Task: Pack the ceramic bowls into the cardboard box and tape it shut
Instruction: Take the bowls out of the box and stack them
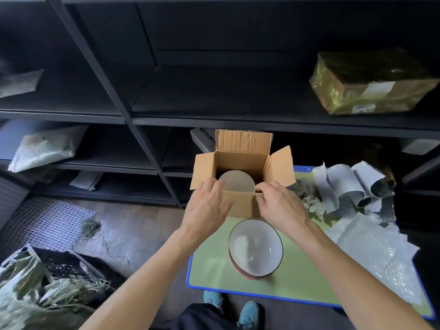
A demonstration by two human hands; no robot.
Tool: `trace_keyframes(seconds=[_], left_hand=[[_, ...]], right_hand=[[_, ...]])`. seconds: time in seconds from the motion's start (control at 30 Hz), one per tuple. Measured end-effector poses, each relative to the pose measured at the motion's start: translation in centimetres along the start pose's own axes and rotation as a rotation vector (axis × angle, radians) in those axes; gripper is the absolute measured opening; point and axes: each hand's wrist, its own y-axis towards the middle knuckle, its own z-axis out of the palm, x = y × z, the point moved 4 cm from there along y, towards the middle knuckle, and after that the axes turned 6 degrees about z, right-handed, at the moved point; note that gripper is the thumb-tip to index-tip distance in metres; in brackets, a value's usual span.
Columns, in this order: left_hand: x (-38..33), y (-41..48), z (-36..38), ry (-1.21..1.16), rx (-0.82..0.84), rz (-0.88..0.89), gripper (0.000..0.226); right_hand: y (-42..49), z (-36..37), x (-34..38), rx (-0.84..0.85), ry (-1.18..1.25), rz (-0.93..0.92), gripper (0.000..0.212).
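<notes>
An open cardboard box (242,160) stands at the far end of a green table (297,279), its flaps up. Inside it I see a pale round bowl or disc (237,183). My left hand (206,208) lies with straight fingers over the box's near left edge. My right hand (281,203) has its fingers curled at the near flap, close to the rim; whether it pinches the flap I cannot tell. A stack of grey ceramic bowls (256,250) with dark rims sits on the table just in front of the box, below my hands.
Grey wrapping sheets (352,184) and bubble wrap (376,251) lie on the table's right side. Dark metal shelving (147,120) stands behind, with a taped parcel (371,84) and padded bags. A white mesh panel (47,225) and bags of straw lie on the floor, left.
</notes>
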Motion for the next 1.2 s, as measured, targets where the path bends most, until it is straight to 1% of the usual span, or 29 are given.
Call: trace_keyframes(seconds=[0.1,0.2,0.3,0.4,0.53,0.67,0.87,1.03,1.2], left_hand=[[1.7,1.9,0.2,0.001,0.000,-0.021,0.054],[3.1,3.6,0.8,-0.018,0.043,-0.080,0.057],[4.3,4.9,1.6,-0.030,0.061,-0.094,0.055],[5.1,5.7,2.4,-0.059,0.066,-0.083,0.065],[5.8,5.9,3.1,-0.111,0.062,-0.084,0.081],[6.4,5.7,4.1,-0.162,0.075,-0.133,0.086],[6.3,5.8,4.5,-0.165,0.069,-0.156,0.087],[6.3,5.8,4.6,-0.144,0.066,-0.164,0.087],[6.2,5.7,4.5,-0.133,0.070,-0.169,0.086]], right_hand=[[2.8,0.9,0.5,0.032,-0.036,0.027,0.031],[5.4,2.0,1.0,0.059,-0.091,0.052,0.024],[7.8,3.5,1.2,0.192,-0.168,0.098,0.023],[9.4,4.9,1.3,0.323,-0.202,0.165,0.022],[11.2,6.6,1.5,0.410,-0.222,0.231,0.029],[12.4,7.9,1.3,0.455,-0.247,0.297,0.033],[13.2,9.3,0.9,0.490,-0.231,0.369,0.053],[13.3,9.8,0.8,0.484,-0.237,0.370,0.056],[13.3,9.4,0.7,0.449,-0.183,0.381,0.052]])
